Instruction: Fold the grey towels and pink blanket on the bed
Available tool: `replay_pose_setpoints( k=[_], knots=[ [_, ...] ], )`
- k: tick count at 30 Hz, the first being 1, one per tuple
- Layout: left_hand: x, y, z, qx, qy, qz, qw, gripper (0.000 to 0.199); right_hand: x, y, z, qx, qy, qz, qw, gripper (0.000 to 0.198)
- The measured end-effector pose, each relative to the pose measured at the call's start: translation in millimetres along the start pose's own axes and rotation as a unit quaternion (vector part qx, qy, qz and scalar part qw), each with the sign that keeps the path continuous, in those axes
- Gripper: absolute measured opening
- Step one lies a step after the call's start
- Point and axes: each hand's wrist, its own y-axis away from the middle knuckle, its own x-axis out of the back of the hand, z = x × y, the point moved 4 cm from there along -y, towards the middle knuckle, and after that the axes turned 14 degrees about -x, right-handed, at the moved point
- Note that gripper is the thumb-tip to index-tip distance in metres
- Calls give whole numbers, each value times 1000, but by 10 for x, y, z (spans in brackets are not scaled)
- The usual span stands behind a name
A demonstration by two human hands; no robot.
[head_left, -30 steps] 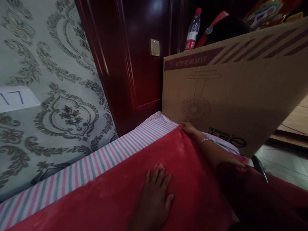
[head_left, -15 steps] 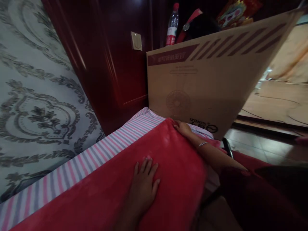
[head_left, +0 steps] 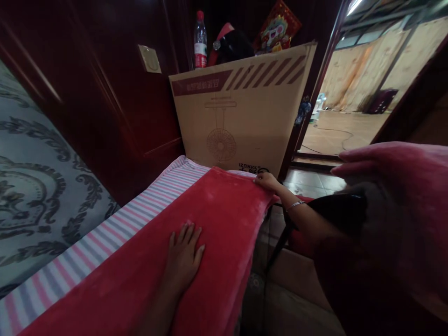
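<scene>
Head camera showed the left hand (head_left: 184, 254) pressed flat and open on a red blanket (head_left: 210, 224) spread over a striped sheet (head_left: 105, 233), while the right hand (head_left: 268, 181) pinched its far corner, which could slide off the bed edge if released.

The blanket (head_left: 217, 219) lay on the striped sheet (head_left: 105, 238); the cardboard box (head_left: 241, 112) stood behind the bed's far edge, a bottle (head_left: 200, 35) behind it.

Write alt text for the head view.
A person's left hand lies flat on a red blanket over a striped sheet, while the right hand grips the blanket's far corner by a cardboard box.
</scene>
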Motion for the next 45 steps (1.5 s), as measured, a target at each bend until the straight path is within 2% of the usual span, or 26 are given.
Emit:
replay_pose_setpoints(
  k=[5, 14, 19, 22, 25, 28, 32, 35, 37, 39, 42, 45],
  knots=[
    [-10, -6, -10, -12, -11, 19, 1000, 48, 33, 34, 121, -40, -15, 0, 999, 31],
    [-51, -1, -24, -14, -27, 32, 999, 48, -148, 77, 350, -108, -31, -28, 993, 40],
    [-42, 3, -14, -6, -24, 13, 1000, 48, -183, 124, 399, -110, -84, -33, 990, 36],
    [-18, -1, -6, -1, -17, 10, 1000, 48, -129, 139, 366, -89, -123, -8, 988, 31],
    [0, -14, -3, 4, -8, 9, 1000, 48, -49, 128, 321, -80, -144, 57, 985, 33],
    [-11, -15, -7, 7, -1, 9, 1000, 48, -57, 109, 300, -100, -122, 88, 983, 30],
    [-71, 45, -18, -1, 8, 23, 1000, 50, -156, 105, 319, -126, -77, 73, 986, 24],
    [-58, 44, -60, 15, 19, 32, 999, 51, -205, 114, 380, -138, -52, 56, 987, 33],
    [29, -69, -127, 40, 19, 36, 998, 48, -237, 121, 431, -144, -38, 44, 988, 43],
    [164, -308, -239, 68, 18, 37, 997, 45, -278, 129, 469, -142, -28, 36, 989, 46],
    [328, -844, -511, 127, 59, 17, 990, 43, -339, 129, 486, -121, -27, 43, 991, 39],
    [346, -1400, -848, 203, 106, -17, 973, 43, -381, 101, 497, -97, -33, 64, 993, 36]
  ],
)
